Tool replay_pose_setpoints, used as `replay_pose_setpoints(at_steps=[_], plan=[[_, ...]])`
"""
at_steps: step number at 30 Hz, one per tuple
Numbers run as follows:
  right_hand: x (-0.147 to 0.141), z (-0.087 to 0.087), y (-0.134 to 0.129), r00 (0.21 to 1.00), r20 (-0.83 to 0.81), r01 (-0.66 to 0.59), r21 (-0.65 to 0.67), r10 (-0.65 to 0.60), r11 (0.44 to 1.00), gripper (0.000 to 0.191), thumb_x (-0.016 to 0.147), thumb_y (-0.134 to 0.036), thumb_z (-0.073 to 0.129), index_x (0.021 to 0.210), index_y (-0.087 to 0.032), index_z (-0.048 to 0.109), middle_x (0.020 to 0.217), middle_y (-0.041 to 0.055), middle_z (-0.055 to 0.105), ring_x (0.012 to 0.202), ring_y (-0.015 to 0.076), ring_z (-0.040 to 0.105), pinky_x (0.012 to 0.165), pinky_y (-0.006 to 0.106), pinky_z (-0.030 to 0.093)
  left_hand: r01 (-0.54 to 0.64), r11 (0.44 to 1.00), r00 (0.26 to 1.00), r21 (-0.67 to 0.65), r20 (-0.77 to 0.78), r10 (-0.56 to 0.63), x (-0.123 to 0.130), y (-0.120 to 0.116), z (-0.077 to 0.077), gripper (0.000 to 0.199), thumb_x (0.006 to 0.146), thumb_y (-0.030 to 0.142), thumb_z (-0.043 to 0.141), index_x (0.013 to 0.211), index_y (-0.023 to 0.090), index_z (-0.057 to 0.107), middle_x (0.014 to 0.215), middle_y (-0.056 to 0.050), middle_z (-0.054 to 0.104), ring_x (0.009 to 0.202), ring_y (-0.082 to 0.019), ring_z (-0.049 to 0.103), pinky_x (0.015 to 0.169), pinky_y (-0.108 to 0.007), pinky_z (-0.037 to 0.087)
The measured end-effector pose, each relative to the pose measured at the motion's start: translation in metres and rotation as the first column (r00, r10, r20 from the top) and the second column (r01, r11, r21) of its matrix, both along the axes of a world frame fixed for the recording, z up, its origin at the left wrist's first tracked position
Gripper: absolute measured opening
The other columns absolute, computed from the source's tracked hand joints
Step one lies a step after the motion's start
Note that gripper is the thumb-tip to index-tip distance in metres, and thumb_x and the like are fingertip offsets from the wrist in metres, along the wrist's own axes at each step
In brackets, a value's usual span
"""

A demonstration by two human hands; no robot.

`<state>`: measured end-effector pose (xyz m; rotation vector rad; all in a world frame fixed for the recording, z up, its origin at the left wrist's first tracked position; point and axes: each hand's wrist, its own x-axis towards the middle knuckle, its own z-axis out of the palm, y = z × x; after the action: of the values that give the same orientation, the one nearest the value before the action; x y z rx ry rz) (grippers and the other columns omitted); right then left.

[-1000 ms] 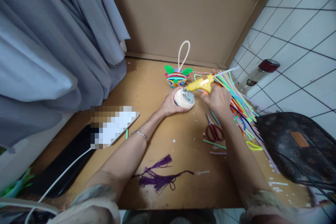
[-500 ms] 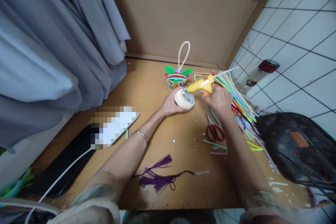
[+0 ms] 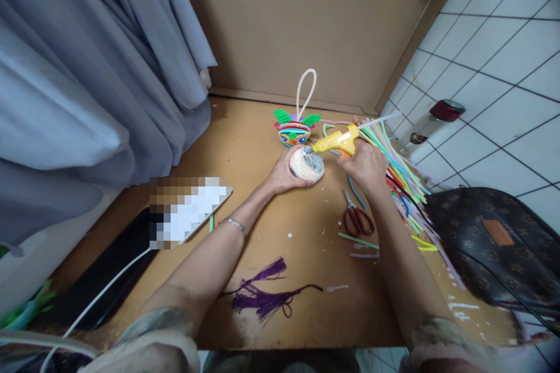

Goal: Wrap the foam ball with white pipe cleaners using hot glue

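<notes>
My left hand is closed around a round, white-wrapped ball with a greyish patch on its upper right side. In my right hand is a yellow hot glue gun, a clear glue stick jutting from its back end. The gun's nozzle points left and meets the ball's top, or sits just above it; which one I cannot tell. Just behind the ball stands a colourful animal-head ornament with green ears and a white loop.
Red-handled scissors lie below my right hand. Many pipe cleaners are heaped at right, beside a brown patterned bag. Purple tassels rest near the front edge. At left are a blurred-out white device and a grey curtain.
Almost nothing differs. The ball has turned or shifted very slightly in my left hand, and the glue gun stays at its top.
</notes>
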<state>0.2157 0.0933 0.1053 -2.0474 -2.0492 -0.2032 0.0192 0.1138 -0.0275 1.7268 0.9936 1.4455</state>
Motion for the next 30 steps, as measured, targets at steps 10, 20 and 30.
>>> replay_pose_setpoints(at_steps=[10,20,30], plan=[[-0.002,0.003,-0.001,1.0,0.013,-0.001,-0.051,0.001,0.999,0.039,0.088,-0.044,0.059,0.113,-0.016,0.07,0.104,0.0169,0.076,0.098,0.0323,0.068,0.074,0.033,0.046,-0.009,1.0,1.0,0.006,-0.029,0.01,0.0,-0.001,0.003,0.098,0.049,0.032,0.095,0.137,0.021,0.051,0.146,-0.015,0.055,0.137,-0.035,0.054,0.121,-0.055,0.038],[0.007,-0.002,0.009,0.996,-0.093,0.003,-0.049,-0.008,0.999,0.042,0.086,-0.045,0.058,0.113,-0.016,0.07,0.108,0.0158,0.076,0.098,0.0319,0.07,0.073,0.033,0.047,0.006,1.0,1.0,-0.008,-0.003,-0.006,-0.001,0.0,-0.001,0.1,0.049,0.033,0.095,0.138,0.021,0.05,0.145,-0.015,0.054,0.137,-0.035,0.053,0.121,-0.055,0.038],[0.027,-0.048,0.029,0.968,-0.126,0.193,-0.174,-0.217,0.966,0.055,0.09,-0.043,0.054,0.127,-0.005,0.065,0.122,0.025,0.071,0.112,0.0334,0.069,0.085,0.036,0.051,-0.075,0.992,0.993,0.097,-0.084,0.084,-0.003,0.003,-0.002,0.099,0.048,0.04,0.095,0.135,0.024,0.051,0.143,-0.013,0.051,0.139,-0.036,0.049,0.123,-0.055,0.034]])
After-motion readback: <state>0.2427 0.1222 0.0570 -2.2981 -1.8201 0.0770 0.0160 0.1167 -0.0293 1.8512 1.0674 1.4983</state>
